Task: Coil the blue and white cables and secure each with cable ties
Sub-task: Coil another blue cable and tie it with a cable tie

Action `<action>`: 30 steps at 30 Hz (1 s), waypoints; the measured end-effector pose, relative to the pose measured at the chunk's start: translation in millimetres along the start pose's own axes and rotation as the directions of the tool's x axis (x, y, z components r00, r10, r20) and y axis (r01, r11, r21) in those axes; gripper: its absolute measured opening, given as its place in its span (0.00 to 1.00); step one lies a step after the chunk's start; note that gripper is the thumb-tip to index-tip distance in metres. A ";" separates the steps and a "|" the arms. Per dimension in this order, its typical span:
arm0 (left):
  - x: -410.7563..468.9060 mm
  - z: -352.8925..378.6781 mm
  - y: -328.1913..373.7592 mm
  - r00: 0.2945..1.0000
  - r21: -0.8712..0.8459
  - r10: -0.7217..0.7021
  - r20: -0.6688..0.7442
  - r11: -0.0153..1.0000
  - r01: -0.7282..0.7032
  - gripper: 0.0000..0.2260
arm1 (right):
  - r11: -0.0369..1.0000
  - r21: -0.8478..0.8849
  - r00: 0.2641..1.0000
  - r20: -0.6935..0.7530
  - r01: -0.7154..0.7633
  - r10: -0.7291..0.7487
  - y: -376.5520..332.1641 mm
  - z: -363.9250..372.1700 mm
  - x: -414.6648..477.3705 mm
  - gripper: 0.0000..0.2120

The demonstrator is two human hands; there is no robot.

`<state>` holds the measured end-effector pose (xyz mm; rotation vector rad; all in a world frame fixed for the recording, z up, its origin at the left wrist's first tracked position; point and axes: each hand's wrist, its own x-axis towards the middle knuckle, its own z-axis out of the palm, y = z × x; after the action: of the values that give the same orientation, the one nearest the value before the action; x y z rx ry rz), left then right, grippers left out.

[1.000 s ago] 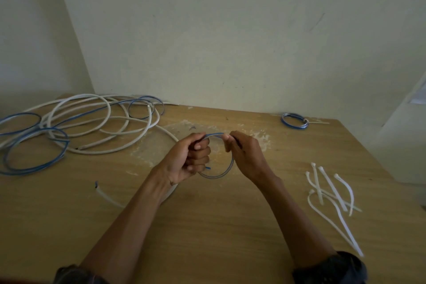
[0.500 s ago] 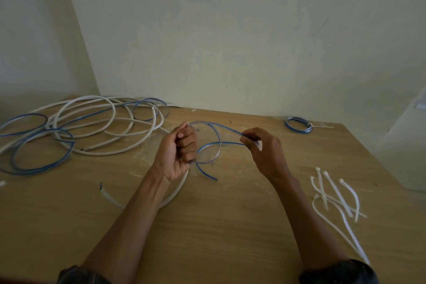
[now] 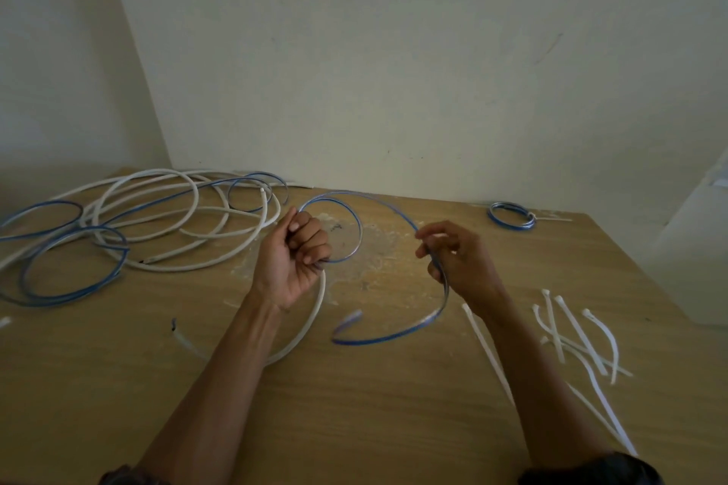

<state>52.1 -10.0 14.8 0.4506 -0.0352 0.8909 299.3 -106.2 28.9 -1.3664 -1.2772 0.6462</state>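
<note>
Left hand (image 3: 293,256) fisted round one loop of blue cable (image 3: 356,232) above the surface (image 3: 354,406); right hand (image 3: 457,260) pinches the springy tail; a slackened grip could let the loop spring open.

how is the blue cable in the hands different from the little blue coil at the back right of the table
The blue cable in the hands is a loose, open loop with a free end trailing; the small blue coil is wound tight. The held cable is lifted, gripped by the left hand and right hand; the coil lies on the table, apparently already tied. Both are blue.
</note>
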 end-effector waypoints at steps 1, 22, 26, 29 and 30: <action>-0.1 -1.3 0.4 1.000 -0.026 0.013 -0.007 1.000 -0.013 0.19 | 0.993 0.073 0.992 0.093 -0.094 0.087 -0.9 0.6 -1.6 0.10; -5.2 17.3 -60.4 0.959 0.987 0.282 0.012 0.150 -0.057 0.21 | 0.997 -0.022 0.944 0.324 0.074 -0.063 -13.0 55.4 -27.5 0.06; -6.2 10.8 -59.7 0.971 1.000 0.239 0.024 0.005 -0.026 0.17 | 0.999 -0.038 0.983 0.185 0.011 -0.003 -18.5 47.1 -23.9 0.14; -3.9 13.6 -53.1 0.986 0.967 0.108 -0.130 0.235 0.102 0.19 | 0.998 -0.068 1.000 -0.021 -0.018 0.016 -15.4 33.9 -15.3 0.19; -4.5 16.7 -52.3 0.984 0.925 0.031 -0.174 0.349 0.153 0.20 | 0.995 -0.097 0.995 -0.099 -0.003 -0.007 -10.4 31.3 -12.8 0.18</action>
<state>91.5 -48.2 9.9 1.4827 0.7114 0.7923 264.1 -109.2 27.2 -1.4582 -1.2436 0.5141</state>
